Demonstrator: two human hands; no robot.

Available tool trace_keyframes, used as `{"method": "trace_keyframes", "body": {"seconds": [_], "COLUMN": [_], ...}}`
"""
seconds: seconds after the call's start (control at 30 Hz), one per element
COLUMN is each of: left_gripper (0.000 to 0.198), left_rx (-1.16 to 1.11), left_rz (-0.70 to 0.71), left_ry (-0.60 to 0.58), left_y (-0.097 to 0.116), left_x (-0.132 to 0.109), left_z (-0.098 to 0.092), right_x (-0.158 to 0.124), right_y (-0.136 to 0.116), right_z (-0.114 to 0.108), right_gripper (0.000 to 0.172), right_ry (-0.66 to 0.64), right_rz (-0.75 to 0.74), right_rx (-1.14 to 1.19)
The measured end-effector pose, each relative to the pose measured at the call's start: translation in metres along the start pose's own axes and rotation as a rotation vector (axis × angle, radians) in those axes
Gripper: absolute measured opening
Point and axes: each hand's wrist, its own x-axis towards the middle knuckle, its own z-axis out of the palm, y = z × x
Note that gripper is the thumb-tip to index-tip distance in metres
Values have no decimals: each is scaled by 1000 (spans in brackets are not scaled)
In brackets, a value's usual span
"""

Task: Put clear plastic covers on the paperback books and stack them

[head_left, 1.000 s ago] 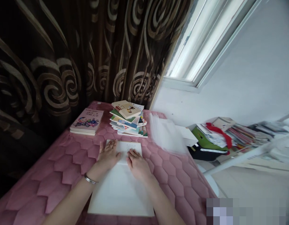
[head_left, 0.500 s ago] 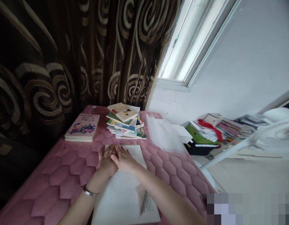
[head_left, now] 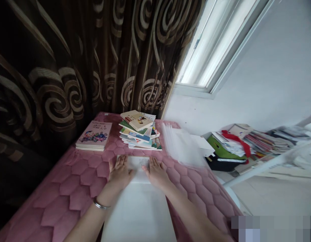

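In front of me an open book (head_left: 139,208) lies on the pink padded surface. Its near part looks blank and whitish, while small print shows on the far part between my hands. My left hand (head_left: 121,174) rests flat on the far left edge, fingers stretched forward and thumb pointing inward. On the far right edge lies my right hand (head_left: 157,173), its fingers also extended and flat. Both hands press on the paper without gripping anything. A silvery bangle (head_left: 101,204) circles my left wrist.
Beyond the hands stands an uneven stack of books (head_left: 139,129). Pink-covered books (head_left: 94,136) lie to its left, and translucent plastic sleeves (head_left: 182,148) to its right. A pink hexagon-quilted cover (head_left: 78,188) spans the surface. Papers and a green bag (head_left: 222,148) sit at the right.
My hands have moved apart from the middle of the far end to its two side edges. The raised page corner near the right forearm now lies flat. The view has shifted slightly left.
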Motion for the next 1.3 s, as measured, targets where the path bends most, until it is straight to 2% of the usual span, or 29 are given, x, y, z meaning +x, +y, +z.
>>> {"method": "trace_keyframes", "body": {"seconds": [0.17,0.43,0.53,0.6,0.67,0.73,0.83,0.93,0.97,1.03,1.13,1.23,1.3], "left_gripper": [78,72,60,54,55,58,63,66,67,69,68,63,62], "left_rx": [24,84,178,226,214,190,147,135,138,150,153,123,110], "left_rz": [-130,-190,-163,-87,-35,-49,-99,-97,-94,-95,-121,-135,-128], "left_ry": [85,113,101,74,50,30,23,28,21,7,-17,-2,14], "left_y": [-1,-2,9,19,30,38,44,44,43,43,43,44,44], "left_x": [-1,-4,-19,-32,-42,-47,-47,-44,-43,-43,-42,-41,-40], "left_z": [0,-8,-9,-6,-2,2,6,7,8,8,9,12,13], "right_x": [-5,-4,-4,-3,-1,2,9,24,30,47,74,93,95], "right_y": [-4,-4,-3,-2,-3,-6,-20,-47,-58,-79,-103,-115,-117], "right_z": [3,4,5,6,5,2,-6,-10,-10,-8,-6,-7,-8], "right_gripper": [71,73,73,72,71,71,69,67,67,64,58,59,60], "right_ry": [48,42,46,42,30,23,105,237,232,133,-11,-7,10], "right_rz": [53,69,47,30,33,50,12,-125,-171,-235,-237,-199,-191], "right_rx": [25,67,79,73,38,-19,-95,-83,-59,-20,-17,-34,-38]}}
